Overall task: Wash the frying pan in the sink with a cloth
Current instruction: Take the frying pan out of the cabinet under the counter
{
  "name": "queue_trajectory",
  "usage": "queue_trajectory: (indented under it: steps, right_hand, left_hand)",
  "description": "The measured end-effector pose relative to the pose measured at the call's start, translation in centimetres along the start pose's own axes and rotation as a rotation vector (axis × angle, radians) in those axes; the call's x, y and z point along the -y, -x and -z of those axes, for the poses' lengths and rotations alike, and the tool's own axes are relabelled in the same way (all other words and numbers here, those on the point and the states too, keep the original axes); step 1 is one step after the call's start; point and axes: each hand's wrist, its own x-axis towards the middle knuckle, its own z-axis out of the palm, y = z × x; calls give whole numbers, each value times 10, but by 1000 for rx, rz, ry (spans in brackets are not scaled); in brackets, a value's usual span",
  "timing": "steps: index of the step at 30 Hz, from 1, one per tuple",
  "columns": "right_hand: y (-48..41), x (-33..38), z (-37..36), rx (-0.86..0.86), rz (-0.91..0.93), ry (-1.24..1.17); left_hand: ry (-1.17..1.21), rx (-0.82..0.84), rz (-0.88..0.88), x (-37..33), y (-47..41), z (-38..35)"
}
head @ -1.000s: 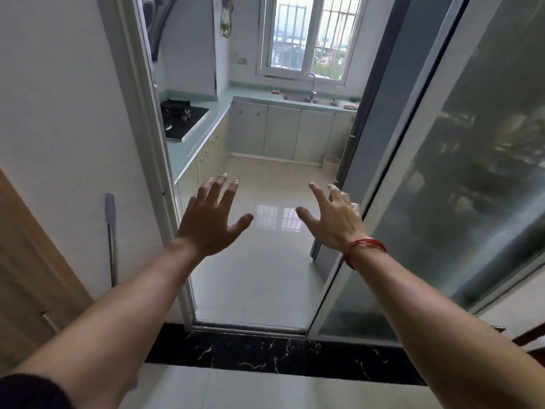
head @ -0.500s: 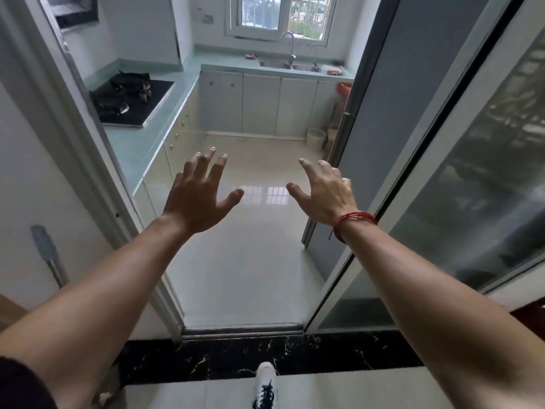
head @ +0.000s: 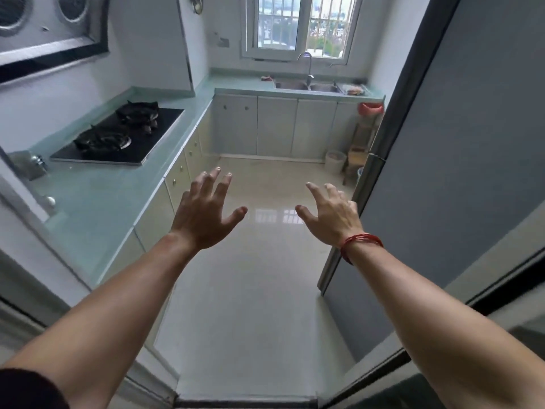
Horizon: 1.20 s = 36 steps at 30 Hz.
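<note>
A steel double sink [head: 306,85] with a curved tap [head: 306,64] sits in the far counter under the window. No frying pan shows; the basins' insides are hidden from here. A small reddish thing [head: 266,78], perhaps a cloth, lies left of the sink. My left hand [head: 206,215] and my right hand [head: 330,215], which has a red string at the wrist, are stretched out in front of me over the floor, fingers spread, holding nothing, far from the sink.
A green counter [head: 97,208] with a black gas hob [head: 121,137] runs along the left. A grey sliding door [head: 436,172] stands on the right. A pale bin [head: 335,161], a wooden stool [head: 358,154] and a red basin [head: 371,108] crowd the far right corner.
I have moved forward through the doorway into the kitchen; the hob, counter and sink are closer. Both hands stay stretched out, spread and empty.
</note>
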Motion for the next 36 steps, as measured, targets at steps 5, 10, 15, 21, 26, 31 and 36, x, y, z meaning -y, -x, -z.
queue_trajectory:
  steps: [5, 10, 15, 21, 26, 31, 36]
  right_hand:
    - [-62, -16, -20, 25, 10, 8]
    - [-116, -23, -51, 65, 4, 3]
    - [-170, -30, -82, 97, 9, 23]
    - [-269, -27, -132, 122, 13, 51]
    - [-357, -11, -165, 161, 33, 74]
    - [-435, 17, -186, 158, 88, 91]
    - [-499, 55, -216, 191, 187, 72]
  left_hand:
    - [-15, 22, 11, 11, -59, -23]
    - [-17, 60, 7, 25, -113, -54]
    - [-39, 65, -8, 52, -168, -91]
    - [-13, 71, -3, 107, -255, -153]
    - [5, 109, 67, 161, -319, -187]
    - [24, 105, 125, 208, -363, -202]
    - [59, 90, 235, 259, -383, -214]
